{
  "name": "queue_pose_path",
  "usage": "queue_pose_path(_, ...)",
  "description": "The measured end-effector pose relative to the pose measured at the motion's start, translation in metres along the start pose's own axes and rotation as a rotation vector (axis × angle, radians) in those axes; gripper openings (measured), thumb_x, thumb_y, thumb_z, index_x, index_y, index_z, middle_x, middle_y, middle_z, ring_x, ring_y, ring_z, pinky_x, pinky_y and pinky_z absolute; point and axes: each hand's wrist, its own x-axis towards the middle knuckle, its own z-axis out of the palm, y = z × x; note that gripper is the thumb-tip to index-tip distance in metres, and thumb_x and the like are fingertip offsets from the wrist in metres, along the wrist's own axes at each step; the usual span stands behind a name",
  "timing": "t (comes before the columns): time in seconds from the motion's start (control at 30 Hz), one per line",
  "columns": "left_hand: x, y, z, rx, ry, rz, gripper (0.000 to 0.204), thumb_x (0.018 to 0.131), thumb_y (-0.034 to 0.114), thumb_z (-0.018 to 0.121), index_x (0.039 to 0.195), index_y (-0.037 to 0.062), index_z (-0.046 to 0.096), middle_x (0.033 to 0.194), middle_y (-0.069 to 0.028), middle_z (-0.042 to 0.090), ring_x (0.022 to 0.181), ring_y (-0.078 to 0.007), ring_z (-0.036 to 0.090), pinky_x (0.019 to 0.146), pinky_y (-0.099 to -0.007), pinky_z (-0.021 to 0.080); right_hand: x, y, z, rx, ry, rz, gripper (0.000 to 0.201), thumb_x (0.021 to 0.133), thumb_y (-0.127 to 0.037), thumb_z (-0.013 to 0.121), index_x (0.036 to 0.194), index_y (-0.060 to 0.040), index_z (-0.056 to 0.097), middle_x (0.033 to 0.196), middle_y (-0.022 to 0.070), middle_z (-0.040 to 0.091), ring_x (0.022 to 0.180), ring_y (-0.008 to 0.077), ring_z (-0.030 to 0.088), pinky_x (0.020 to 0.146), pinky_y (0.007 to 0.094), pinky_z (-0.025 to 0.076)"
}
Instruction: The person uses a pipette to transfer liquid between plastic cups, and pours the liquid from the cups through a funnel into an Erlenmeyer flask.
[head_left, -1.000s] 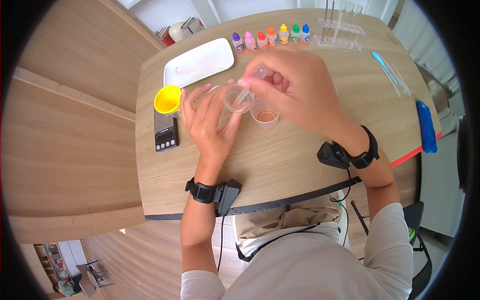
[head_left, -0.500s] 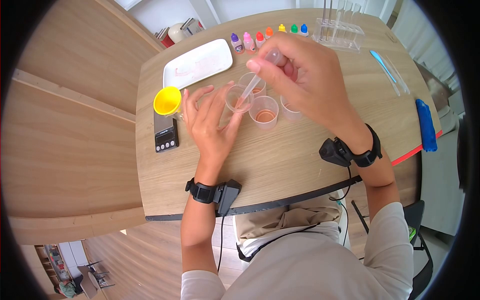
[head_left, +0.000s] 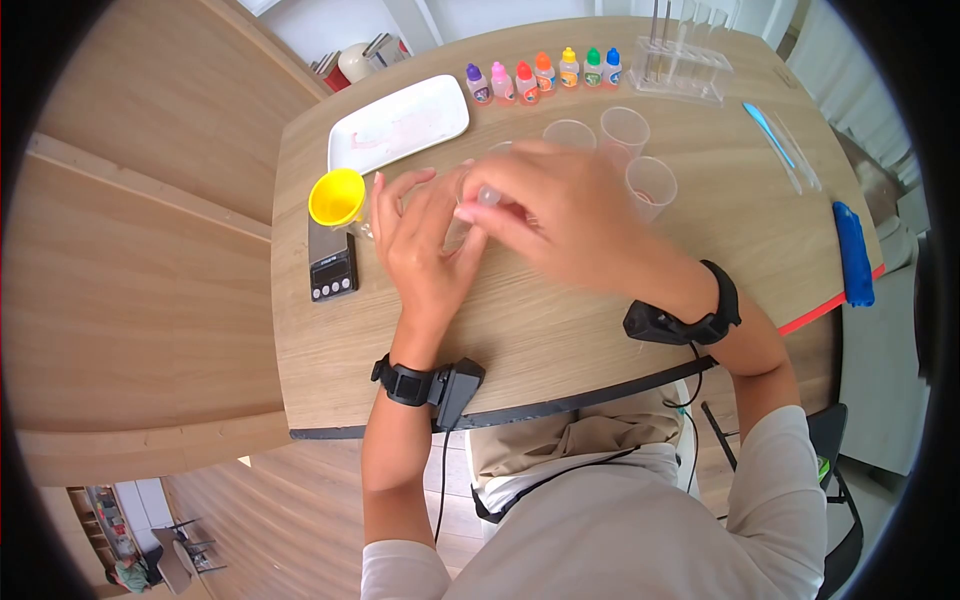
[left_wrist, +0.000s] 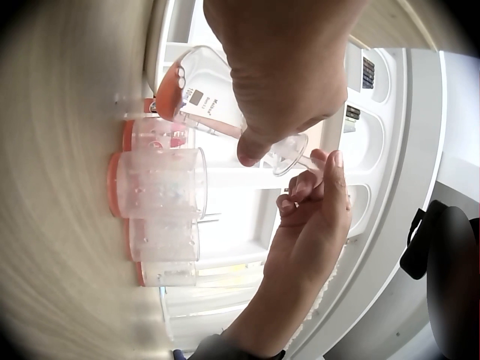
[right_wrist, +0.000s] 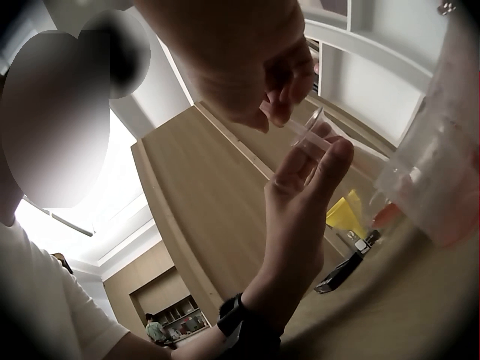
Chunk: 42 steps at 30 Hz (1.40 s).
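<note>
My left hand [head_left: 422, 240] grips a clear conical flask [left_wrist: 214, 86] by its neck, with orange-pink liquid in its lower part. Right over the flask's mouth, my right hand [head_left: 570, 205] pinches the bulb of a clear plastic dropper pipette [head_left: 488, 195] between thumb and fingers. In the right wrist view the pipette's stem passes down into the flask's rim [right_wrist: 319, 124]. The right hand hides most of the mouth in the head view. Several clear plastic cups [left_wrist: 161, 184] with pinkish liquid at their bases stand close by, some behind the right hand.
A white tray [head_left: 440, 97] with pink smears lies at the back left. A yellow funnel [head_left: 338, 197] stands at the black scale [head_left: 333, 276]. Small dropper bottles [head_left: 527, 84] line the back, beside a test tube rack [head_left: 690, 75]. Thin sticks [head_left: 770, 135] and a blue roll [head_left: 852, 252] lie right.
My right hand rose with the pipette half a second ago and has now come down and left over the flask, so only the bulb's top shows. My left hand stays nearly still.
</note>
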Motion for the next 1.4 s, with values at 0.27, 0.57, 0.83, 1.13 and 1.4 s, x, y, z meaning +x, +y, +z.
queue_pose_path(0.27,0.002,0.004,-0.002,0.060,-0.022,-0.029,0.045,0.064,0.012,0.084,0.107,0.0086,0.071,0.099,-0.0042,0.070,0.105,-0.0273,0.059,0.106,-0.0490,0.034,0.016,0.009,-0.031,0.080,0.127,0.117,0.021,0.084,-0.027,0.070,0.083,-0.0078,0.063,0.061,0.0037,0.055,0.054,0.0185,0.052,0.050,0.0324,0.040)
queue_pose_path(0.57,0.001,0.002,-0.001,0.101,-0.002,-0.040,0.045,0.065,0.012,0.084,0.109,0.0107,0.071,0.099,-0.0021,0.071,0.103,-0.0257,0.059,0.105,-0.0476,0.035,0.025,-0.001,-0.075,0.312,0.251,0.220,0.011,0.089,-0.009,0.068,0.086,0.0009,0.066,0.070,0.0006,0.062,0.055,0.0021,0.053,0.050,0.0154,0.040)
queue_pose_path(0.83,0.000,0.002,0.000,0.119,0.019,-0.060,0.048,0.064,0.011,0.085,0.109,0.0109,0.072,0.098,-0.0035,0.070,0.101,-0.0261,0.059,0.104,-0.0469,0.037,0.022,0.006,-0.085,0.170,0.268,0.193,0.015,0.089,-0.016,0.069,0.083,-0.0025,0.065,0.063,-0.0022,0.057,0.054,0.0019,0.048,0.048,0.0181,0.036)
queue_pose_path(1.13,0.001,0.003,0.000,0.128,0.020,-0.060,0.048,0.063,0.011,0.086,0.109,0.0112,0.072,0.098,-0.0039,0.070,0.102,-0.0261,0.060,0.103,-0.0458,0.038,0.020,0.009,-0.060,-0.012,0.088,0.174,0.026,0.084,-0.026,0.070,0.073,-0.0055,0.059,0.054,0.0051,0.052,0.047,0.0176,0.046,0.046,0.0321,0.034)
queue_pose_path(1.4,0.000,0.003,0.000,0.129,0.019,-0.060,0.048,0.063,0.011,0.086,0.109,0.0116,0.072,0.098,-0.0039,0.070,0.102,-0.0261,0.060,0.104,-0.0457,0.037,0.021,0.009,-0.058,-0.066,0.051,0.161,0.027,0.084,-0.025,0.069,0.070,-0.0066,0.056,0.052,0.0052,0.050,0.047,0.0212,0.047,0.046,0.0335,0.034)
